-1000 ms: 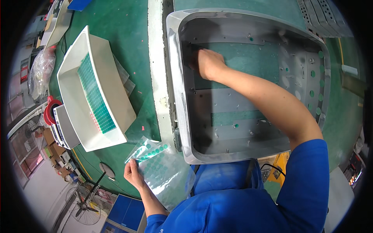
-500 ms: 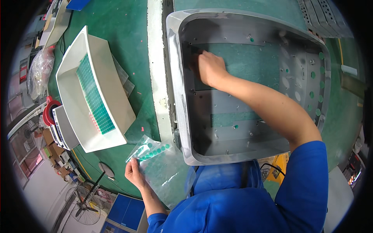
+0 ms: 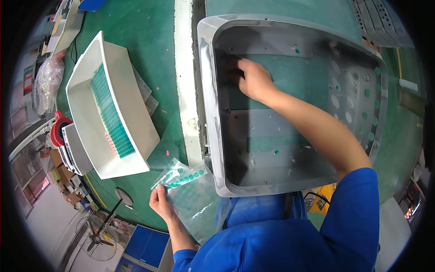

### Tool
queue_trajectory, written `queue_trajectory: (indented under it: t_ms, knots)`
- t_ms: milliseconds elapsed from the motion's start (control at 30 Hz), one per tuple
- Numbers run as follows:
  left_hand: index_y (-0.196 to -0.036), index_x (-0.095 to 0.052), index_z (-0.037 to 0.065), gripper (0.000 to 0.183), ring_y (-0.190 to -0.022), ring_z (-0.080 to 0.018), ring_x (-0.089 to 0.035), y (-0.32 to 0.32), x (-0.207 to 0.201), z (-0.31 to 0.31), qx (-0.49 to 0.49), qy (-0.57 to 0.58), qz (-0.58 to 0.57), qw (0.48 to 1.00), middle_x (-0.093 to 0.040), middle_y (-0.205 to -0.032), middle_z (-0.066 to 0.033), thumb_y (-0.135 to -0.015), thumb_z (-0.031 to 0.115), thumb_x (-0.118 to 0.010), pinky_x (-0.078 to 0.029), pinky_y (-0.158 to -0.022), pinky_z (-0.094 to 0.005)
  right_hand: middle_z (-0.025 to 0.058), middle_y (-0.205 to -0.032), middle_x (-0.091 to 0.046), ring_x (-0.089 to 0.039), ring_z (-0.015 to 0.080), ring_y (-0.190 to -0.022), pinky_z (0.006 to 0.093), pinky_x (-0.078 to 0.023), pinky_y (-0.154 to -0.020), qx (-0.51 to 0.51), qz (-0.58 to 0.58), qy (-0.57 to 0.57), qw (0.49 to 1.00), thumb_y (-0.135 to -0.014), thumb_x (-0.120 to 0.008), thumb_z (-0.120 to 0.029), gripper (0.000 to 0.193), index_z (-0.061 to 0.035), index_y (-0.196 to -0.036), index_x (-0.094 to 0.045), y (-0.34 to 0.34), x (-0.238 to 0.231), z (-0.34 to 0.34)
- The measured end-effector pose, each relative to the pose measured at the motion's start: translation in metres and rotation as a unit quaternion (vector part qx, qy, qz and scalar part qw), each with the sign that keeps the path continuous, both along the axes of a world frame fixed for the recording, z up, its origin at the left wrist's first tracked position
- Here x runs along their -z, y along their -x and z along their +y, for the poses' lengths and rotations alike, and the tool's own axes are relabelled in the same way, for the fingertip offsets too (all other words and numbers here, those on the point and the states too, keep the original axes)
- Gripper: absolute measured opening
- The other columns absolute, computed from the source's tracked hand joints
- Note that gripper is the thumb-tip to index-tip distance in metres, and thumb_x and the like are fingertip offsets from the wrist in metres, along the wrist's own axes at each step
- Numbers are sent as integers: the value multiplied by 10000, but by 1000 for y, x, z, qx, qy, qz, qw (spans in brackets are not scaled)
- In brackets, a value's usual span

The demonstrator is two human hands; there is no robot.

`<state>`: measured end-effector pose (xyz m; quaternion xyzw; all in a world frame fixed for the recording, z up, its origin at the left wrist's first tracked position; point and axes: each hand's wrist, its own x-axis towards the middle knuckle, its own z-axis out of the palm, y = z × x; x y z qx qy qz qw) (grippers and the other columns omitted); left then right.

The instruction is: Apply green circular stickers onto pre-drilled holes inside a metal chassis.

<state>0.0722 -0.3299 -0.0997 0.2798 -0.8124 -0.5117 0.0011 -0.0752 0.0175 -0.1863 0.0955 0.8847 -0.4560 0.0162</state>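
Note:
My left hand (image 3: 161, 202) pinches the edge of a clear plastic sheet (image 3: 195, 211) bearing green round stickers (image 3: 186, 179). The sheet hangs beside the near left corner of a large grey metal housing (image 3: 209, 113). Inside that housing, my right hand (image 3: 256, 80) reaches toward the shaded far left wall. Its fingers stretch out with a gap by the thumb; the fingertips are dim, and I cannot tell whether they touch the wall. Holes and small fittings dot the housing's inner walls, and green shows through its openings.
Left of the housing, a white bin (image 3: 122, 86) holds sheets of green dots (image 3: 111, 111). A red tape roll (image 3: 59, 129) sits beyond it. A pale rail (image 3: 185, 90) runs between bin and housing. Perforated grey metal parts (image 3: 385, 22) are stacked at the far right.
My right hand has drawn slightly right, and its fingers have opened out from a more closed shape. The left hand and sticker sheet have shifted a little right; the whole view has moved slightly.

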Motion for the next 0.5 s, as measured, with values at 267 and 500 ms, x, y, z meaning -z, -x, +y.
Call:
queue_trajectory:
  t_ms: [267, 500]
  knots:
    - [-737, -620, -28, 195, -605, -40, -417, -2, -5, 1, -3, 15, 9, 1000, -549, -669, 18, -823, 147, -611, -298, -551, -171, 172, -1151, -495, -447, 291, -1032, 341, -376, -865, -245, 125, -323, 906, -691, -539, -93, 346, 6, -1017, -595, -49, 11, -18]
    - [-756, -618, -14, 144, -588, -33, -422, -10, -17, 2, 24, -70, 93, 993, -538, -661, 24, -820, 115, -616, -315, -535, -167, 192, -1112, -514, -454, 332, -1058, 396, -373, -891, -149, 13, -142, 979, -791, -527, -213, 355, 3, -1073, -539, -104, -44, 4]
